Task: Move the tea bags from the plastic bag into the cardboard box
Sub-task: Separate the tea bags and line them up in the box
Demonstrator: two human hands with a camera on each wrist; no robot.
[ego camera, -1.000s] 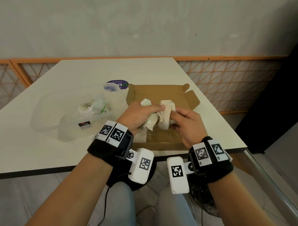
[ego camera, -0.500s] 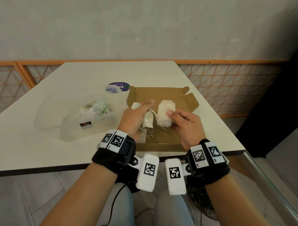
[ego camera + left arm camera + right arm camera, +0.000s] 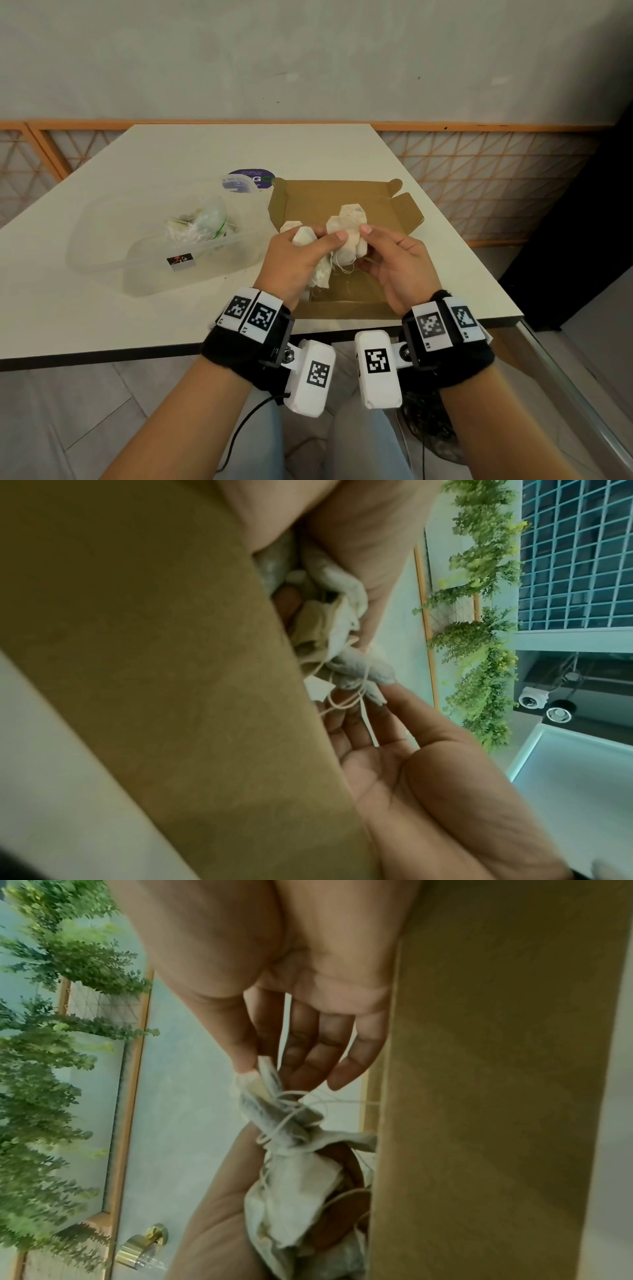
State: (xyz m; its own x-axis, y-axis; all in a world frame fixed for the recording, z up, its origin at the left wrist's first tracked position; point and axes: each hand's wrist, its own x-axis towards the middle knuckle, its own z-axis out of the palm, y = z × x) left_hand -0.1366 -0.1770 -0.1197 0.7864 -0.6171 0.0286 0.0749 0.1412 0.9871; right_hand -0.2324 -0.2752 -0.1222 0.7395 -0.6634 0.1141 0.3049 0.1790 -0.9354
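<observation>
Brown cardboard box [image 3: 337, 205] lay open and flat on the pale bench [image 3: 191, 154], at about 12 o'clock from the person's two hands. Over it the left hand [image 3: 294, 260] had its fingers curled around a bunch of white tea bags [image 3: 320, 274], and their thin strings [image 3: 294, 1104] hung tangled between both hands. The right hand [image 3: 394, 263] pinched one tea bag [image 3: 349, 226] of the bunch between thumb and forefinger, while its other fingers stayed nearly straight in the right wrist view. At about 9 o'clock from the hands, a clear plastic container [image 3: 102, 253] stood on the bench, and the plastic bag [image 3: 202, 222] with more tea bags lay inside it. At 11 o'clock, beside the far left corner of the box, a round purple sticker [image 3: 253, 176] was on the bench.
</observation>
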